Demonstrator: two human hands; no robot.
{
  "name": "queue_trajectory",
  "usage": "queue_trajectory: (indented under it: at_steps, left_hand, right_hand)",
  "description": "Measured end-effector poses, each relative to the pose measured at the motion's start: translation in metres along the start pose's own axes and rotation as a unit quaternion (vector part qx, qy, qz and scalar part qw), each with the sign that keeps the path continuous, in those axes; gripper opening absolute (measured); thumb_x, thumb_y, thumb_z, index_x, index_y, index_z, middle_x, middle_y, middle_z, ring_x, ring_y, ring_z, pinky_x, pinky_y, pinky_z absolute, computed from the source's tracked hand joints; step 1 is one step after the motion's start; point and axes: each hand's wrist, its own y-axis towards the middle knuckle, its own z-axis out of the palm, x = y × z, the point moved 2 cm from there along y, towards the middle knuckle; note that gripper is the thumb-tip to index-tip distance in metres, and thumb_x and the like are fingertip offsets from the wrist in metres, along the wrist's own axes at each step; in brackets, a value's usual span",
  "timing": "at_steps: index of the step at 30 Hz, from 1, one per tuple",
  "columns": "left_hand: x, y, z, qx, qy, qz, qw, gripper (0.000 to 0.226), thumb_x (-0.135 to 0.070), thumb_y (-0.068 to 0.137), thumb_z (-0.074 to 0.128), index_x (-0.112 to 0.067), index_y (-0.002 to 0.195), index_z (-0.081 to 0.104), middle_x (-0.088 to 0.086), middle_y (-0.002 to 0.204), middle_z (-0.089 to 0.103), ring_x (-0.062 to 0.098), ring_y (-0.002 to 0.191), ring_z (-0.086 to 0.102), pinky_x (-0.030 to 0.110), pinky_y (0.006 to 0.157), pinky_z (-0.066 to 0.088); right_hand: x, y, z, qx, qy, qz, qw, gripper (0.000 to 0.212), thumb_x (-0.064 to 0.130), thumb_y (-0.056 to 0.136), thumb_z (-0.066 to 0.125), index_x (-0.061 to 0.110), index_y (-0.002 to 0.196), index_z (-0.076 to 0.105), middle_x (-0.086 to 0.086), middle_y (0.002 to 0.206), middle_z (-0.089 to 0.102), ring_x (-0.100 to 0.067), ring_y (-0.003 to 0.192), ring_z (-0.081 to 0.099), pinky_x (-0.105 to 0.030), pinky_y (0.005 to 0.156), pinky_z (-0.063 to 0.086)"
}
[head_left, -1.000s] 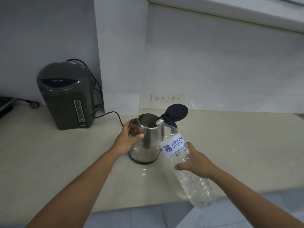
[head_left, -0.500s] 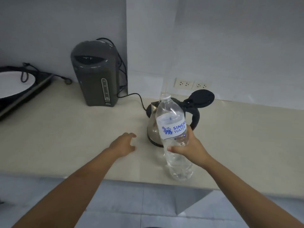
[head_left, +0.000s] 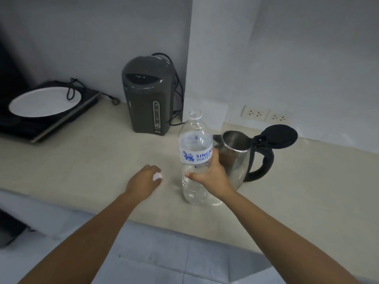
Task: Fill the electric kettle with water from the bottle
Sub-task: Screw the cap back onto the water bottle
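Observation:
A clear plastic water bottle [head_left: 194,144] with a blue and white label stands upright and uncapped on the beige counter [head_left: 92,160]. My right hand [head_left: 209,177] grips its middle. Just behind and to the right stands the steel electric kettle [head_left: 235,154] with a black handle, its black lid [head_left: 279,136] flipped open. My left hand [head_left: 143,181] rests on the counter to the left of the bottle, fingers closed around a small white bottle cap [head_left: 157,176].
A dark grey hot-water dispenser [head_left: 147,99] stands at the back against the wall, cord trailing behind it. At far left sits a black cooktop [head_left: 61,121] with a white plate [head_left: 43,103]. Wall sockets [head_left: 264,115] lie behind the kettle.
The bottle went from tilted at the kettle's mouth to standing upright on the counter. My left hand left the kettle, moved to the counter and now holds the white cap.

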Motion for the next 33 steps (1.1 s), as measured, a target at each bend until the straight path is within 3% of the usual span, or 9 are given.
queue_trajectory:
  at_steps: [6,8,11,14,20,24,27,30,33]
  left_hand:
    - [-0.045,0.019,-0.079,-0.15,-0.112,0.031,0.982,0.024,-0.019,0.087,0.07,-0.017,0.11,0.066,-0.004,0.108,0.058,0.007,0.079,0.059,0.02,0.072,0.044]
    - [-0.063,0.022,-0.099,-0.159,-0.14,0.054,0.976,0.023,-0.017,0.088,0.069,-0.019,0.111,0.067,-0.006,0.103,0.059,-0.003,0.079,0.057,0.007,0.065,0.04]
    - [-0.088,0.024,-0.121,-0.119,-0.182,0.081,0.973,0.024,-0.019,0.089,0.069,-0.025,0.112,0.067,-0.007,0.098,0.065,-0.005,0.083,0.06,0.001,0.066,0.039]
    - [-0.111,0.025,-0.134,-0.077,-0.223,0.113,0.965,0.024,-0.021,0.089,0.069,-0.038,0.106,0.066,-0.01,0.097,0.068,0.002,0.088,0.065,0.008,0.074,0.045]
    - [-0.149,0.032,-0.149,-0.027,-0.214,0.186,0.959,0.03,-0.025,0.086,0.073,-0.042,0.109,0.064,-0.018,0.1,0.068,-0.003,0.087,0.065,0.032,0.076,0.059]
    - [-0.161,0.036,-0.156,0.013,-0.17,0.197,0.965,0.024,-0.033,0.083,0.075,-0.049,0.098,0.068,-0.017,0.089,0.071,0.03,0.075,0.064,0.051,0.074,0.055]
    - [-0.167,0.037,-0.158,0.035,-0.148,0.21,0.966,0.025,-0.035,0.08,0.078,-0.053,0.094,0.07,-0.006,0.097,0.073,0.042,0.091,0.064,0.055,0.076,0.055]
    - [-0.172,0.041,-0.162,0.041,-0.105,0.216,0.97,0.026,-0.037,0.077,0.08,-0.052,0.095,0.069,-0.004,0.095,0.071,0.022,0.086,0.067,0.044,0.072,0.057]
    - [-0.181,0.046,-0.162,0.041,-0.025,0.232,0.972,0.033,-0.038,0.077,0.079,-0.036,0.11,0.073,-0.022,0.086,0.064,-0.011,0.08,0.059,0.011,0.067,0.044]
  right_hand:
    - [-0.005,0.017,0.036,-0.033,0.035,-0.015,0.999,0.091,0.04,0.058,0.088,0.049,0.127,0.03,0.046,0.114,0.05,0.022,0.102,0.048,-0.012,0.08,0.041]
    - [-0.007,0.021,0.042,-0.041,0.042,-0.024,0.998,0.091,0.04,0.058,0.088,0.044,0.13,0.033,0.054,0.111,0.046,0.023,0.102,0.049,-0.013,0.084,0.042]
    - [-0.011,0.025,0.044,-0.047,0.058,-0.021,0.997,0.09,0.041,0.055,0.088,0.044,0.13,0.039,0.043,0.115,0.055,0.011,0.106,0.057,-0.013,0.086,0.046]
    - [-0.014,0.025,0.04,-0.044,0.061,-0.022,0.997,0.09,0.041,0.056,0.09,0.052,0.126,0.035,0.039,0.118,0.056,0.015,0.109,0.055,0.0,0.08,0.041]
    - [-0.014,0.024,0.038,-0.032,0.067,-0.039,0.996,0.095,0.038,0.058,0.091,0.043,0.133,0.033,0.049,0.118,0.048,0.021,0.109,0.05,0.003,0.081,0.037]
    - [-0.013,0.024,0.036,-0.016,0.064,-0.036,0.997,0.098,0.034,0.061,0.092,0.044,0.137,0.031,0.05,0.119,0.045,0.021,0.111,0.049,0.002,0.083,0.038]
    - [-0.012,0.026,0.032,0.004,0.06,-0.028,0.998,0.1,0.034,0.061,0.093,0.047,0.136,0.028,0.042,0.121,0.051,0.019,0.113,0.05,-0.007,0.086,0.042]
    - [-0.012,0.028,0.03,0.02,0.047,-0.019,0.998,0.1,0.038,0.059,0.092,0.048,0.135,0.028,0.032,0.125,0.054,0.011,0.115,0.053,-0.017,0.092,0.043]
    - [-0.013,0.029,0.028,0.026,0.043,-0.013,0.999,0.099,0.038,0.059,0.093,0.048,0.134,0.029,0.032,0.122,0.056,0.012,0.114,0.054,-0.019,0.093,0.044]
